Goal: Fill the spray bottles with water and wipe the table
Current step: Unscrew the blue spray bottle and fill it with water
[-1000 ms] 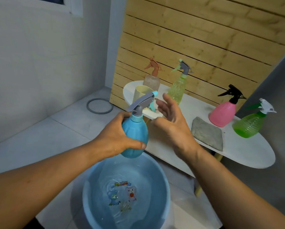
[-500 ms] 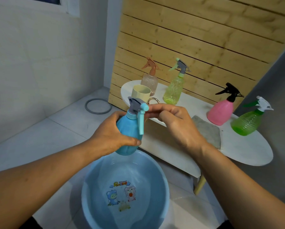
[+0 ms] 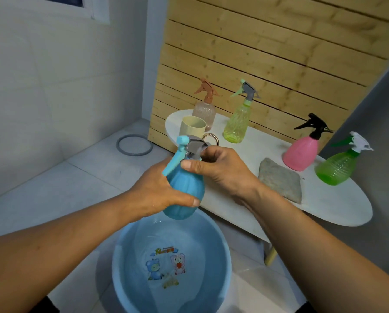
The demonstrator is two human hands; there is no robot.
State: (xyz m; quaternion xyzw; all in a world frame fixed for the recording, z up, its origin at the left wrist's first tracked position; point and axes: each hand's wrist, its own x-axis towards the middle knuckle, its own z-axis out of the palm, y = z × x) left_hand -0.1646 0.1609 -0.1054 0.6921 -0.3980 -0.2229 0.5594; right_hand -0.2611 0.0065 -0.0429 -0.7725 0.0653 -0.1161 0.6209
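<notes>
Blue spray bottle [image 3: 184, 193] held above the water basin [image 3: 125, 263] — left hand [image 3: 152, 195] wrapped round its body, right hand [image 3: 220, 170] pinching the grey spray head [image 3: 194, 149]. Neck joint hidden behind the fingers. Basin's near rim is cut off by the frame edge.

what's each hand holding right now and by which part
Left hand grips the blue spray bottle round its body; right hand grips its grey spray head.

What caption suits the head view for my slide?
Left hand holds a blue spray bottle over a basin while right hand grips its sprayer top.
</notes>
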